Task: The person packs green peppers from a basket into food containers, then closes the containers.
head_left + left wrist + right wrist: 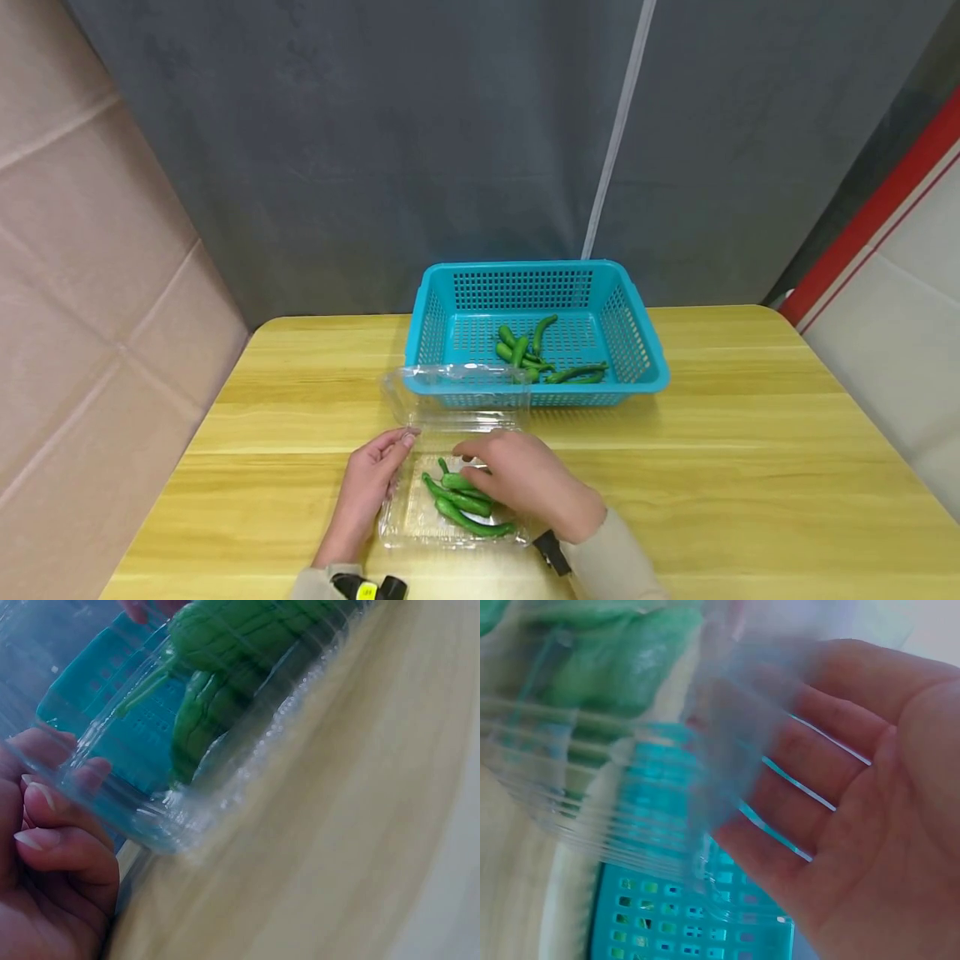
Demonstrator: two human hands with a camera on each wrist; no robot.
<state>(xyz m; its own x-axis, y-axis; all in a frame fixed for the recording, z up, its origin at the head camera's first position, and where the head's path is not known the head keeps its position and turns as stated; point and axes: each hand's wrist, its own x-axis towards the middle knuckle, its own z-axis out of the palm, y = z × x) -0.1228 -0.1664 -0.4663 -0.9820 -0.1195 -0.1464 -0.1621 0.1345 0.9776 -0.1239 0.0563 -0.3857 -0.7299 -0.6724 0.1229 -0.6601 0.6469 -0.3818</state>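
Note:
A clear plastic clamshell container (420,521) lies on the table with its lid (457,400) raised at the far side. Several green peppers (471,504) rest in its base. At the left rim, my left hand (369,479) pinches the container's edge between thumb and fingers; the left wrist view shows the other fingers curled beside the wall. My right hand (528,479) reaches over the container's right side, thumb near the peppers. In the right wrist view its fingers (810,757) look fairly straight and spread, partly behind the clear plastic, with no pepper visibly held.
Just beyond the container stands a turquoise plastic basket (648,367) with more green peppers (517,350) inside. The raised lid overlaps the basket's front wall in the head view. A grey curtain (375,167) hangs behind the wooden table (735,467).

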